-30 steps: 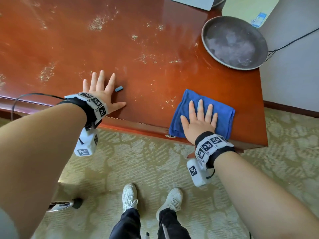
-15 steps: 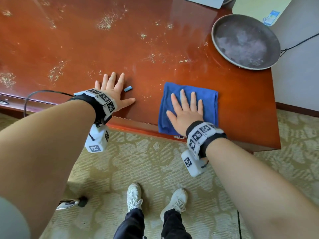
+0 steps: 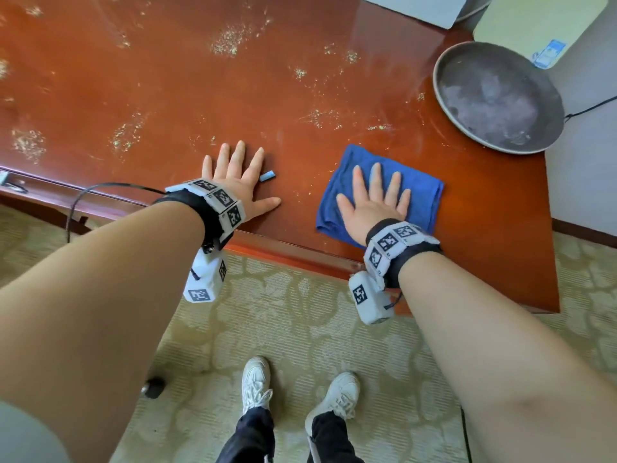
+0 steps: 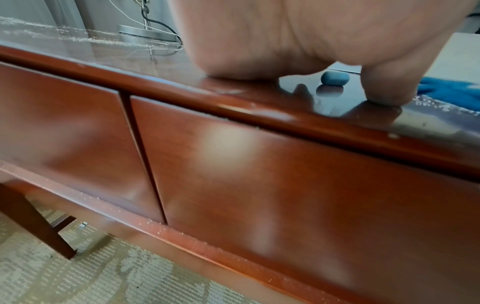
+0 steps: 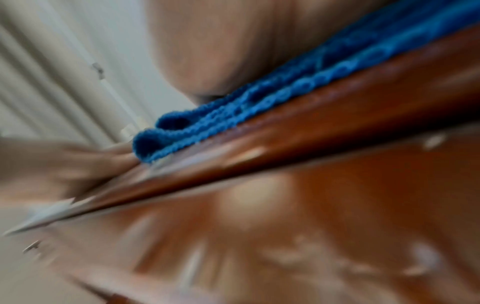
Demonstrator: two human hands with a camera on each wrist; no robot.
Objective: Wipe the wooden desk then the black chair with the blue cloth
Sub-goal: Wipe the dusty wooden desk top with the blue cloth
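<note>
Floor (image 3: 300,329): patterned beige-green carpet lay under the desk, with the person's white shoes (image 3: 255,382) on it.
Desk (image 3: 167,95): glossy reddish wood top, scattered with pale crumbs; two flat front panels showed below its edge in the left wrist view.
Pan (image 3: 497,98): a round grey pan sat at the far right corner of the desk.
Blue cloth (image 3: 420,192): folded, it lay flat near the front edge, right of centre.
Right hand (image 3: 374,198): palm down, fingers straight and spread, pressed on the cloth.
Left hand (image 3: 237,182): flat on bare wood, fingers extended, holding nothing.
Small blue piece (image 3: 268,176): just beside the left index finger.
</note>
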